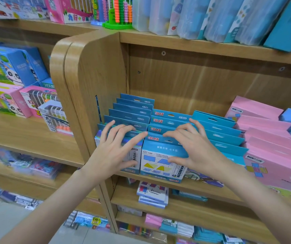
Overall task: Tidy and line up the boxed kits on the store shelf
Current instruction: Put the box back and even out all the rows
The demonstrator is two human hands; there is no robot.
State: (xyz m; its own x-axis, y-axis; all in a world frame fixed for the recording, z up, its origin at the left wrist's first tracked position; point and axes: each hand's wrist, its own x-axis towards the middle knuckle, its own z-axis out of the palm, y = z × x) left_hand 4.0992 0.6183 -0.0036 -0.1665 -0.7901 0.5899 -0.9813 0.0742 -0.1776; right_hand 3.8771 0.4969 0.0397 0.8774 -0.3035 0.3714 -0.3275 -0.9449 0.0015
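Note:
Three rows of blue boxed kits stand front to back on the middle wooden shelf (190,187). My left hand (116,147) lies spread over the front of the left row (132,110), fingers straight on the hang-tab tops, thumb against the front box face. My right hand (188,147) is spread across the front of the middle row (169,118), fingertips on the tabs and thumb on the front box (157,164) with its geometric shapes. The right row (218,127) stands just beyond my right hand's fingers.
Pink boxes (264,131) fill the shelf to the right of the blue rows. The shelf's rounded side panel (88,81) stands at the left. Abacus boxes (9,71) sit on the neighbouring unit, and clear cases (211,16) line the shelf above.

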